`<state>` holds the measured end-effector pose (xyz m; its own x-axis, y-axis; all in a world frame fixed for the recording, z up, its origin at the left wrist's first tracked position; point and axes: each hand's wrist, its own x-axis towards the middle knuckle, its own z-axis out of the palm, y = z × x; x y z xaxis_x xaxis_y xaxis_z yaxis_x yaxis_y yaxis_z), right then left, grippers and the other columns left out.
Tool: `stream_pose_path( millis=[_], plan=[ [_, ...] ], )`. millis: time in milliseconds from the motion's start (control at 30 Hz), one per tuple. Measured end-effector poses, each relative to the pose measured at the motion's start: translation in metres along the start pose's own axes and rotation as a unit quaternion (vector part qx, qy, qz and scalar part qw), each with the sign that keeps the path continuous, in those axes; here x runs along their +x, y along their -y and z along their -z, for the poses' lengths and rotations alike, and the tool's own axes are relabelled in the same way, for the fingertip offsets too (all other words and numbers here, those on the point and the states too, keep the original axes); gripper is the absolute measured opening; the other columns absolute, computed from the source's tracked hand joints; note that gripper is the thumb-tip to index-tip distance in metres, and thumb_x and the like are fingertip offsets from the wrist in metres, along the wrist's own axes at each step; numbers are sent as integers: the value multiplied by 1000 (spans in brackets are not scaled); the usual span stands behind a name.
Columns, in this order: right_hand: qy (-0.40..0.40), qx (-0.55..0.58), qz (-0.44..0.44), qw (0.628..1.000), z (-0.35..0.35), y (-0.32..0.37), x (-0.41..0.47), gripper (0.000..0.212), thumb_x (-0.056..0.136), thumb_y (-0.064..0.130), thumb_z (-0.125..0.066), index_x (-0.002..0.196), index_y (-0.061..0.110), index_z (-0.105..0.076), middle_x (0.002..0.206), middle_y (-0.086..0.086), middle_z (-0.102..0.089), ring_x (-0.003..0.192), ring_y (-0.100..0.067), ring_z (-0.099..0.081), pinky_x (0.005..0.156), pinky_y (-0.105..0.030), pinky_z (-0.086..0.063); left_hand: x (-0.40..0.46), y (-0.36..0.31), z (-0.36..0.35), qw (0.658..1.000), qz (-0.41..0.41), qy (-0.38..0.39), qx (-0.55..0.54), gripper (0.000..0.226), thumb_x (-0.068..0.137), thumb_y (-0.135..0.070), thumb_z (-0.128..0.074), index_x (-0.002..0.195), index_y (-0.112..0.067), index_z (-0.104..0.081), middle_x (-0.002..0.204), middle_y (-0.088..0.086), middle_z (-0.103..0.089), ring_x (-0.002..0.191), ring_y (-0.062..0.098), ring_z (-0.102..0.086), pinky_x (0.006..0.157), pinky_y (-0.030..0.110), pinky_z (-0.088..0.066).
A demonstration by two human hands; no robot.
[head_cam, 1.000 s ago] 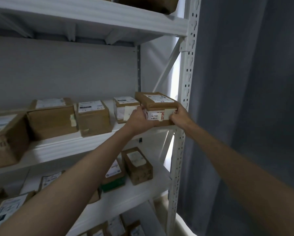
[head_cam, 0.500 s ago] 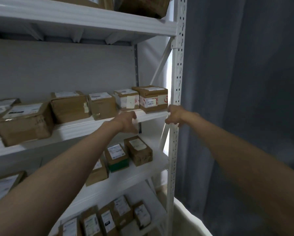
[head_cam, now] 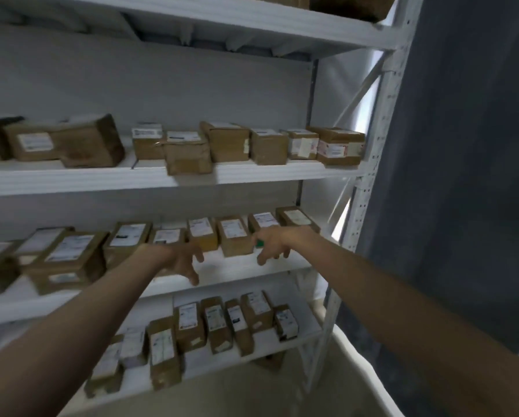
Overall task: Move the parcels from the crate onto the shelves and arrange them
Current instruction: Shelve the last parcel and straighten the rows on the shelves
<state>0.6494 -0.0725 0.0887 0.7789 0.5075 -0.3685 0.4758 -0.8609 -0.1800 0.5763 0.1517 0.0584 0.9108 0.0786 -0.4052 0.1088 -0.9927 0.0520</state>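
Observation:
The brown parcel with a red-and-white label (head_cam: 339, 145) stands at the right end of the upper shelf (head_cam: 252, 173), beside a row of other cardboard parcels (head_cam: 228, 141). My left hand (head_cam: 182, 260) hangs in front of the middle shelf (head_cam: 237, 266) with fingers spread and holds nothing. My right hand (head_cam: 271, 243) is also empty, fingers loosely curled, in front of a parcel with a green part (head_cam: 259, 242). More labelled parcels line the middle shelf (head_cam: 232, 236) and the lower shelf (head_cam: 216, 323). No crate can be made out.
A white perforated upright post (head_cam: 375, 164) bounds the rack on the right. A dark grey curtain (head_cam: 463, 176) hangs beyond it. A white rim or bag edge (head_cam: 363, 374) lies low at the right. The top shelf (head_cam: 252, 19) carries more boxes.
Both hands let go of the red-labelled parcel at the right end of the upper shelf and dropped to the middle shelf level. The view pulled back and down, showing more shelves.

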Motion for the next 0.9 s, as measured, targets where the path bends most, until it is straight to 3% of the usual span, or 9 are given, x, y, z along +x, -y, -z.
stream_pose_path(
  millis=[67, 233, 333, 400, 533, 667, 800, 900],
  plan=[
    [23, -23, 38, 999, -20, 44, 8, 62, 94, 29, -67, 148, 20, -38, 134, -8, -53, 96, -21, -61, 88, -40, -58, -33, 37, -22, 999, 35, 8, -8, 73, 84, -42, -73, 146, -23, -38, 147, 2, -43, 132, 24, -45, 107, 35, -39],
    [65, -81, 157, 982, -78, 172, 29, 62, 95, 29, -66, 149, 22, -37, 140, -7, -47, 101, -24, -59, 78, -36, -57, -116, 139, -91, 989, 137, 12, -62, 74, 80, -41, -77, 142, -22, -42, 145, 5, -46, 128, 25, -48, 102, 31, -40],
    [84, -121, 221, 964, -113, 250, 31, 60, 93, 30, -67, 146, 21, -40, 136, -8, -48, 100, -25, -59, 67, -33, -53, -171, 193, -132, 974, 203, 18, -100, 72, 81, -41, -76, 141, -21, -43, 146, 5, -45, 130, 26, -46, 106, 32, -39],
    [91, -143, 264, 950, -137, 299, 31, 63, 91, 32, -68, 146, 21, -40, 131, -9, -50, 99, -25, -61, 70, -35, -56, -211, 224, -154, 961, 241, 16, -130, 69, 83, -37, -75, 142, -19, -43, 145, 4, -45, 130, 25, -47, 101, 29, -39],
    [120, -153, 323, 926, -181, 393, 27, 66, 88, 28, -70, 146, 24, -41, 123, -5, -53, 94, -22, -64, 68, -34, -60, -287, 279, -200, 928, 317, 13, -197, 67, 84, -39, -73, 143, -23, -42, 145, 1, -44, 132, 24, -45, 105, 35, -41],
    [134, -200, 403, 883, -221, 487, 18, 66, 88, 30, -70, 146, 22, -40, 111, -2, -57, 80, -18, -60, 63, -32, -52, -355, 318, -240, 890, 392, 21, -233, 68, 83, -40, -73, 142, -23, -44, 139, 2, -50, 125, 23, -49, 92, 30, -42],
    [158, -236, 475, 833, -263, 581, 7, 66, 88, 30, -69, 148, 24, -39, 119, -5, -54, 83, -19, -60, 61, -32, -51, -423, 358, -283, 848, 467, 17, -251, 66, 82, -40, -74, 140, -24, -46, 137, 2, -52, 122, 23, -51, 99, 33, -43],
    [192, -252, 520, 793, -288, 646, -3, 64, 91, 28, -68, 147, 22, -39, 106, -1, -54, 83, -17, -60, 61, -29, -50, -472, 382, -311, 811, 519, 16, -269, 67, 82, -40, -75, 140, -22, -46, 136, 4, -52, 123, 25, -51, 102, 35, -43]
  ],
)
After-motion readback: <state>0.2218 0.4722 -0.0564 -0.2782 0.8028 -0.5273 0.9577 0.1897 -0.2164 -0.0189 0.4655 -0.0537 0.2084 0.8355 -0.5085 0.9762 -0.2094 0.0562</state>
